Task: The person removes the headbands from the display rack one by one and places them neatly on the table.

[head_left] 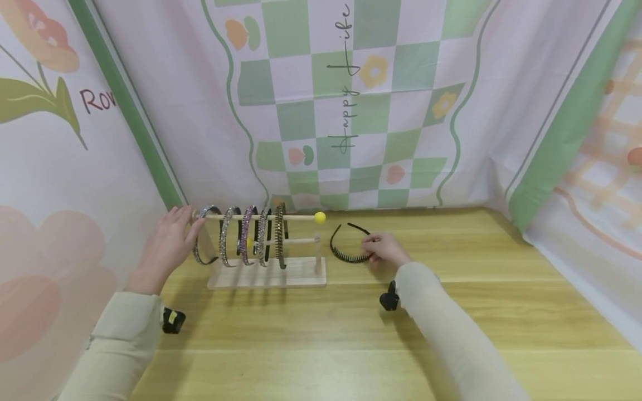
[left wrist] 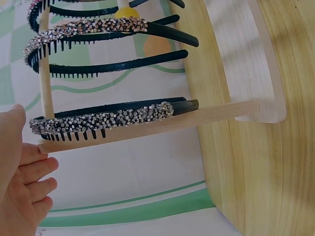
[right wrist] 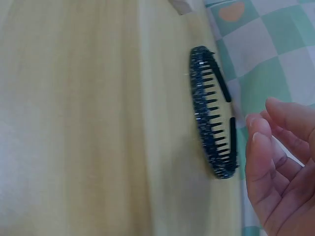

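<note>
My left hand (head_left: 168, 239) is at the left end of a wooden headband stand (head_left: 301, 274), fingers loosely bent against the top of its post. In the left wrist view its fingertips meet the post end beside a silver-glitter headband (left wrist: 108, 120). Several headbands hang on the stand's upper rod, among them a purple one (head_left: 246, 236) and a gold-brown one (head_left: 280, 236). A black glittery headband (right wrist: 201, 105) with comb teeth lies on the table right of the stand. Close beside it is my right hand (right wrist: 285, 162), fingers relaxed, with a gap to the headband in the right wrist view.
A yellow ball (head_left: 320, 218) caps the upper rod's right end; a lower rod (head_left: 301, 241) sits beneath. The wooden table (head_left: 301, 345) backs onto a green-checked cloth (head_left: 326, 139), with more printed cloth on both sides.
</note>
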The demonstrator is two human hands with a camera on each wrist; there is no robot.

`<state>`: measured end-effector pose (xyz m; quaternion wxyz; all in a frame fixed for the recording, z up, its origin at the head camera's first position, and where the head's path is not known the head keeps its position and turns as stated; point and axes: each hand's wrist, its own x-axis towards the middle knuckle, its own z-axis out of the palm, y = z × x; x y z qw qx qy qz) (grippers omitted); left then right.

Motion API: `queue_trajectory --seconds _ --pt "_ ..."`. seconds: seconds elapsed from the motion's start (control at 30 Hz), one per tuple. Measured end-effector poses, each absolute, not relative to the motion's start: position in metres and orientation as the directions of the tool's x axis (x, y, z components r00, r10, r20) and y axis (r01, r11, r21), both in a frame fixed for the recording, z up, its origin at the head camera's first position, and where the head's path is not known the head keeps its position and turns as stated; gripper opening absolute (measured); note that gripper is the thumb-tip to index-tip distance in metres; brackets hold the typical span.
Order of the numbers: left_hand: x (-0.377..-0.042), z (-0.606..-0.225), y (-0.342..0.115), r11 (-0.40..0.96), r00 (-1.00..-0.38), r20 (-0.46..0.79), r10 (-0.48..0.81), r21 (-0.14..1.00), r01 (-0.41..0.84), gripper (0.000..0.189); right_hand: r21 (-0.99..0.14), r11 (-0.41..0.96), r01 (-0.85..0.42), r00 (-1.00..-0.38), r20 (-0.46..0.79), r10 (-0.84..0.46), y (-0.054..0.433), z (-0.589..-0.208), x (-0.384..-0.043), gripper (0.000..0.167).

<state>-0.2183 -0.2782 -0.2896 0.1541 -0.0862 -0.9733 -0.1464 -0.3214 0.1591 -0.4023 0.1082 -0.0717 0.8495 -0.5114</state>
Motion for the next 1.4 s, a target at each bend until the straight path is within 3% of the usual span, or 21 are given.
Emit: queue_trajectory --seconds 0.27,0.63,1.1,1.4 --pt "-0.218 -0.289 -0.279 0.944 -0.938 0.323 0.126 0.250 0.213 0.063 -0.880 0.476 0.015 -0.975 -0.119 -0.190 0.160 -0.378 -0.326 0.030" --pt "-0.217 -0.287 -0.279 0.949 -0.938 0.324 0.125 0.237 0.208 0.062 -0.858 0.509 -0.072 -0.975 -0.047 -0.217 0.154 -0.335 -0.328 0.034" --pt "-0.218 -0.288 -0.280 0.955 -0.928 0.340 0.150 0.191 0.224 0.065 -0.843 0.500 -0.198 -0.952 0.044 -0.303 0.111 -0.268 -0.319 0.032" --pt "-0.219 -0.288 -0.280 0.957 -0.935 0.325 0.144 0.197 0.215 0.064 -0.803 0.518 -0.295 -0.920 0.094 -0.379 0.079 -0.248 -0.308 0.034"
